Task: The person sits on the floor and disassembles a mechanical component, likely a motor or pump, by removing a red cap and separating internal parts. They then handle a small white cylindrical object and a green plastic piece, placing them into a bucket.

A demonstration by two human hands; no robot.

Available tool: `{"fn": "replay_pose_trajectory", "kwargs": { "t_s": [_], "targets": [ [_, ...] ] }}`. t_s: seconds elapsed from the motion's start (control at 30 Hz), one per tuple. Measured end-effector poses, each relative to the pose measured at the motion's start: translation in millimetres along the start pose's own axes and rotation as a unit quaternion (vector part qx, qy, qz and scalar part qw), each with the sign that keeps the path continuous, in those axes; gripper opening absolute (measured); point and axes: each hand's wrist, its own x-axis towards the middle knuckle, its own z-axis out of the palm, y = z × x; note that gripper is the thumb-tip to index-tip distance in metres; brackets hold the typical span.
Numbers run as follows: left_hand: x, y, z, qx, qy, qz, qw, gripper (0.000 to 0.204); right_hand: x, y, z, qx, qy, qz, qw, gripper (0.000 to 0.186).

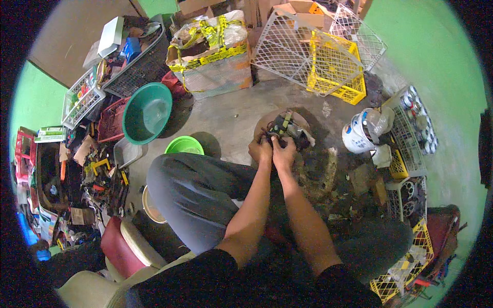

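Note:
My left hand (260, 148) and my right hand (283, 150) meet at the near side of a dark, cluttered assembly with olive-green parts (285, 123), fingers closed and thumbs close together on it. A pale, ragged piece hangs at its right side. The assembly rests on a round brown block or stand (264, 118) on the concrete floor, between my bent legs. The exact part pinched in my fingers is too small and dark to make out.
A green basin (147, 114) and lime tub (185, 147) lie left, beside scrap piles (87, 185). A wrapped box (210, 77), grey racks and a yellow crate (349, 95) line the back. A white bucket (353, 136) and stacked crates (405, 133) stand right.

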Motion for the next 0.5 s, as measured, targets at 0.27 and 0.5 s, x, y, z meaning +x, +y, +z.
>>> {"fn": "replay_pose_trajectory", "kwargs": {
  "t_s": [0.27, 0.5],
  "targets": [
    [11.2, 7.1, -4.3, 0.04, 0.008, -0.058, 0.997, 0.027, 17.4, 28.1, 13.5, -0.058, -0.197, -0.069, 0.976, 0.03],
    [-10.2, 11.4, 11.0, 0.041, -0.015, 0.062, 0.997, 0.033, 19.9, 35.4, -47.6, -0.104, -0.157, -0.142, 0.972, 0.026]
  ]
}}
